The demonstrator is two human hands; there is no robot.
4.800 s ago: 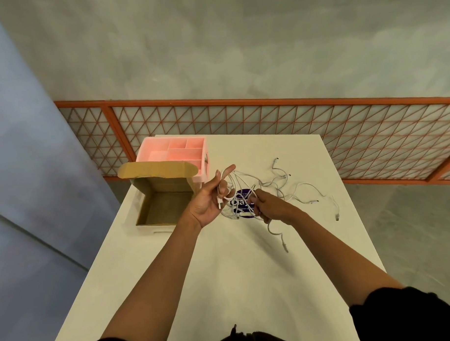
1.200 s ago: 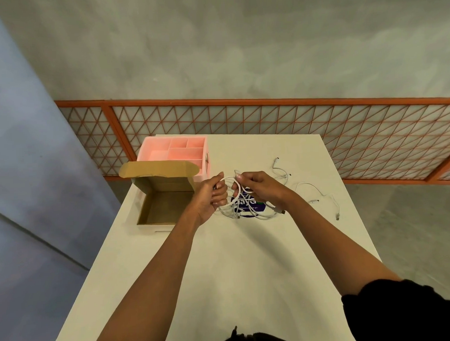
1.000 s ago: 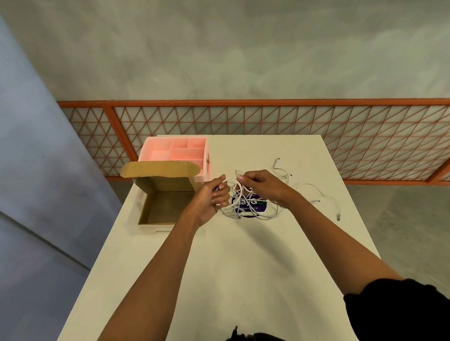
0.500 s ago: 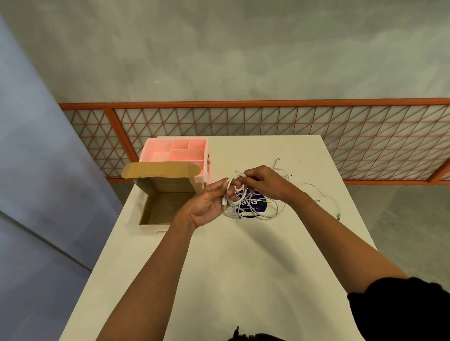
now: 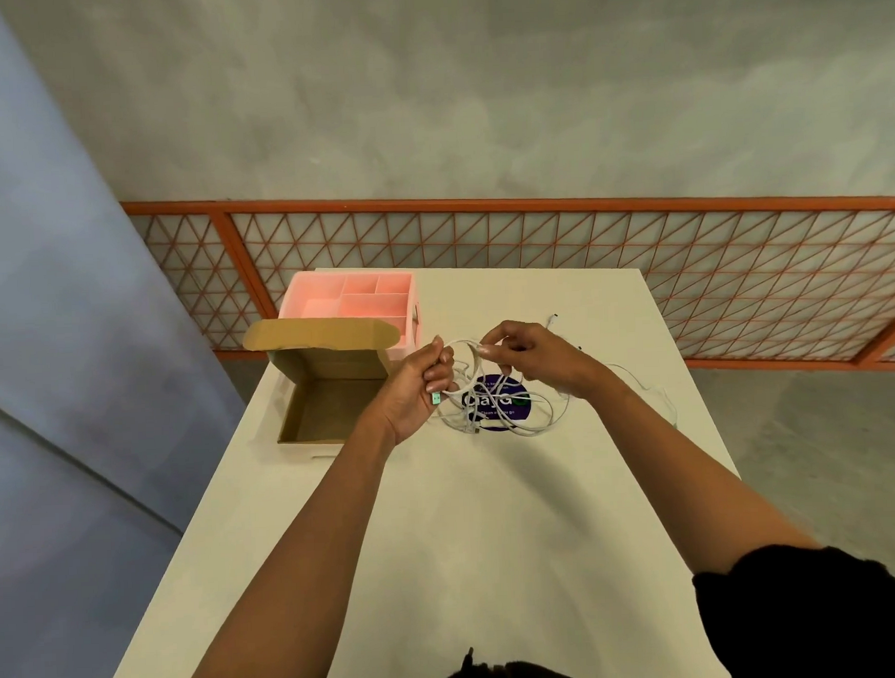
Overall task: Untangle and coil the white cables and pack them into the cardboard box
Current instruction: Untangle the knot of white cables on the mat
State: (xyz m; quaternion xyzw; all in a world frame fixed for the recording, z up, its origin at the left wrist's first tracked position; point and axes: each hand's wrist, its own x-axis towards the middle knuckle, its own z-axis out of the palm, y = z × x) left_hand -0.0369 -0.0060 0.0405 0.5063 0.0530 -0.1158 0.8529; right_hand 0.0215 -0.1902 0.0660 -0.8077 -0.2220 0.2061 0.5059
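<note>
A tangle of white cables hangs and lies in loops over a round purple sticker in the middle of the white table. My left hand grips one cable, with its greenish plug end sticking out below the fingers. My right hand pinches the same white cable a short way to the right, so a loop arcs between both hands. Left of my left hand, the cardboard box stands with its lid flap up. Its inside looks bare.
A pink compartment tray stands behind the box at the table's far left corner. More cable strands trail toward the table's right edge. An orange lattice railing runs behind the table, with a grey wall at left.
My right hand has lifted from the cable pile up to my left hand and keeps feeding cable into loops there. The trailing strands on the right have been drawn in closer.
</note>
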